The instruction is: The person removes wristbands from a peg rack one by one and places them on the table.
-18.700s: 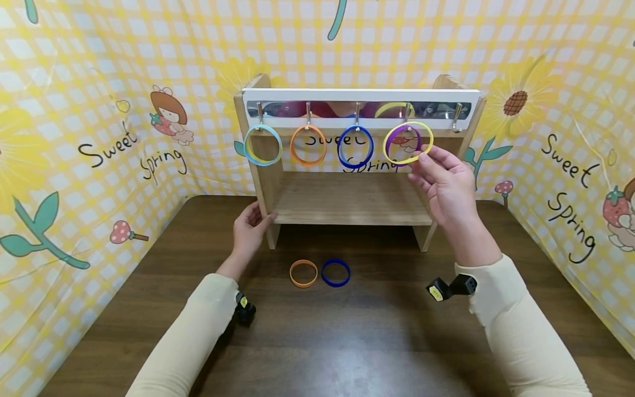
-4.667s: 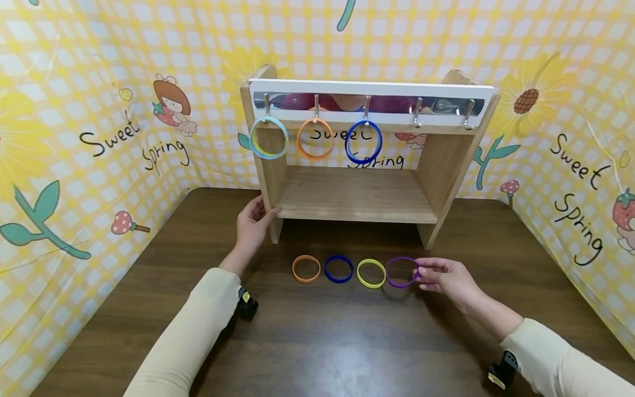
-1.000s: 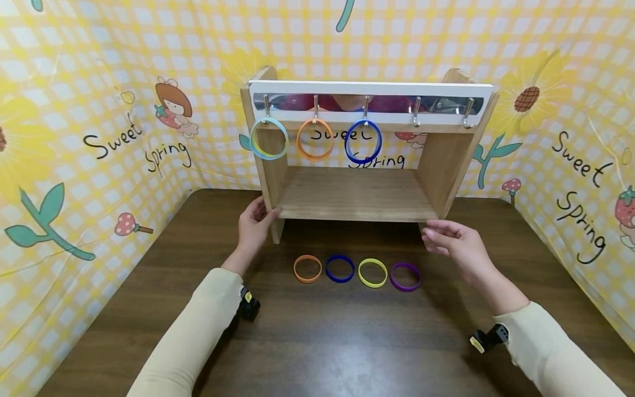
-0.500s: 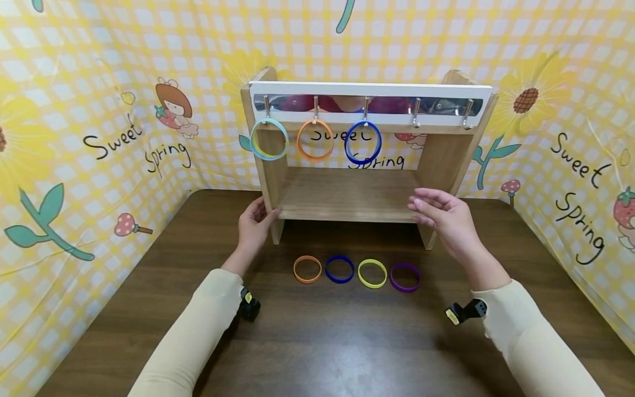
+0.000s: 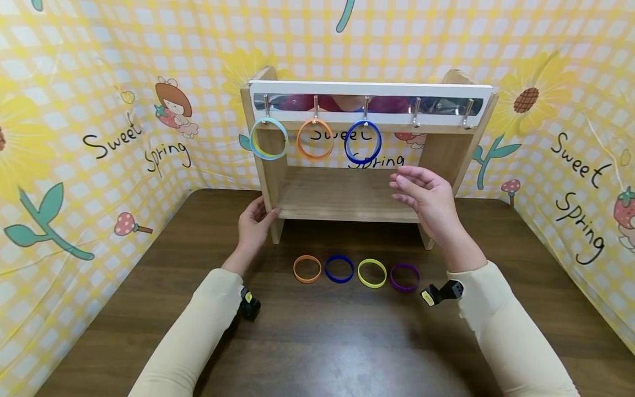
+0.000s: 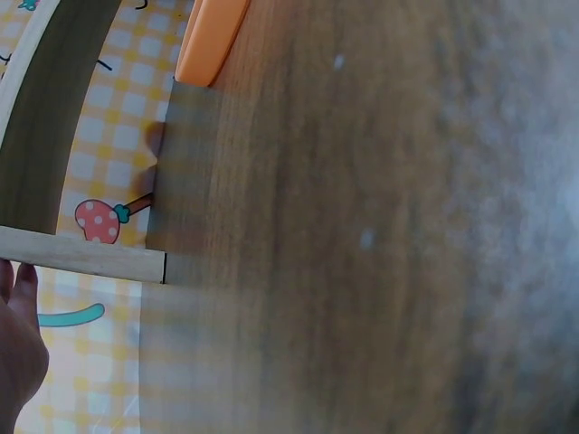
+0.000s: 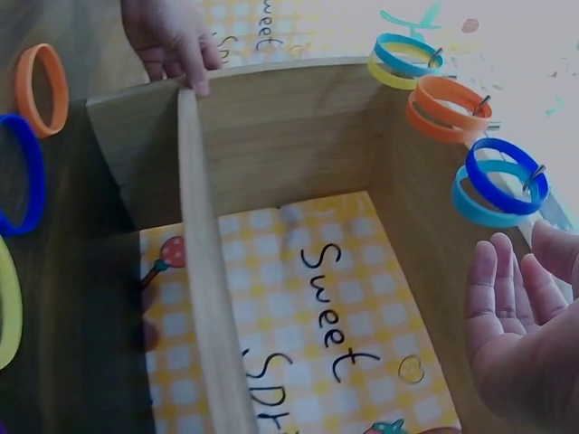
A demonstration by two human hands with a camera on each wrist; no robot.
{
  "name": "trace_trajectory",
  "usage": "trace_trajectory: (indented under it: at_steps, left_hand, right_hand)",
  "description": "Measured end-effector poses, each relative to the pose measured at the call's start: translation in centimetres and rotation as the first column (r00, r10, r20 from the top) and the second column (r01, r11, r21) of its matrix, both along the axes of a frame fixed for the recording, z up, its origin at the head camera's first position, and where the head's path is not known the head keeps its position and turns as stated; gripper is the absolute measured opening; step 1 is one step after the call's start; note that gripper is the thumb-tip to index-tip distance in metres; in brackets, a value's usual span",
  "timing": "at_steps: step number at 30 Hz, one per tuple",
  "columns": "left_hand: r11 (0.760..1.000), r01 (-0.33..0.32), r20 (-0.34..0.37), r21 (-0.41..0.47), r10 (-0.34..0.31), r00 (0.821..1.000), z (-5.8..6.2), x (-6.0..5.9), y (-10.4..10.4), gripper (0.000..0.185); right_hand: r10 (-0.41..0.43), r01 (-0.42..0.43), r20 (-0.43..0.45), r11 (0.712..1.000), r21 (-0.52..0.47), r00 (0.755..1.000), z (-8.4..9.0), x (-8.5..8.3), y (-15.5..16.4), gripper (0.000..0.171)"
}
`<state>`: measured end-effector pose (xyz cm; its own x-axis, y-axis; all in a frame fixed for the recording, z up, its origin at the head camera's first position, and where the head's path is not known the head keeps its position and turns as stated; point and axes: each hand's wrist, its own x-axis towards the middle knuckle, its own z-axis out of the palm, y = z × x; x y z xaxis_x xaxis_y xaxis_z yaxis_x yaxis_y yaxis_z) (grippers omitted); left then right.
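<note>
Wooden shelf rack (image 5: 354, 198) stands at the back edge of the dark wood table (image 5: 322, 342), against the yellow checked backdrop (image 5: 99, 82). Its top rail carries five metal hooks; the three toward the left end are loaded, the two toward the right end bare. Light blue and yellow bracelet pair (image 5: 268, 139) on the first hook, orange bracelets (image 5: 315, 140) on the second, blue bracelets (image 5: 363, 142) on the third.

Right hand (image 5: 426, 198) is raised in front of the rack's shelf opening, just below and right of the blue bracelets, not touching them. Fingers loosely extended and slightly spread, holding nothing; right wrist view shows the same hand (image 7: 525, 325) with its palm bare and fingers close together near the blue pair.

Left hand (image 5: 253, 226) grips the rack's left upright near its foot, fingers curled on the front edge, thumb side hidden.

Four loose bracelets lie flat in a row on the table in front of the rack, near its middle: orange (image 5: 307, 269), blue (image 5: 339, 268), yellow (image 5: 372, 273), purple (image 5: 404, 277). Neighbours nearly touch. Purple one sits just beside the right wrist camera mount (image 5: 441, 291).
</note>
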<state>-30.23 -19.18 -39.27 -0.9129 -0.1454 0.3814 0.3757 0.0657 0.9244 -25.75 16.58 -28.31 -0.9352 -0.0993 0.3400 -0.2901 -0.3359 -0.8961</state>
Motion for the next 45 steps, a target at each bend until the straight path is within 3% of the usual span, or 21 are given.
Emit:
trace_trajectory:
  at_steps: [9, 17, 27, 45]
  left_hand:
    - [1.000, 0.010, -0.030, 0.022, -0.009, 1.000, -0.1, -0.3, 0.1, 0.044]
    - [1.000, 0.001, -0.024, 0.014, 0.000, 1.000, 0.2, -0.3, 0.3, 0.044]
    - [1.000, -0.002, -0.015, -0.004, 0.002, 1.000, 0.1, -0.2, 0.2, 0.042]
    - [0.999, -0.020, -0.014, -0.030, 0.019, 1.000, 0.2, 0.2, 0.1, 0.042]
  right_hand:
    - [-0.009, 0.008, -0.047, 1.000, -0.030, 0.999, 1.9, -0.6, -1.5, 0.025]
    - [-0.038, 0.038, -0.005, 0.999, -0.032, 0.999, 3.1, -1.1, -2.5, 0.028]
    - [-0.066, 0.067, 0.045, 0.998, -0.014, 0.997, 3.5, -1.9, -3.3, 0.023]
    - [-0.101, 0.100, 0.058, 0.995, 0.023, 0.993, 4.0, -2.2, -4.3, 0.013]
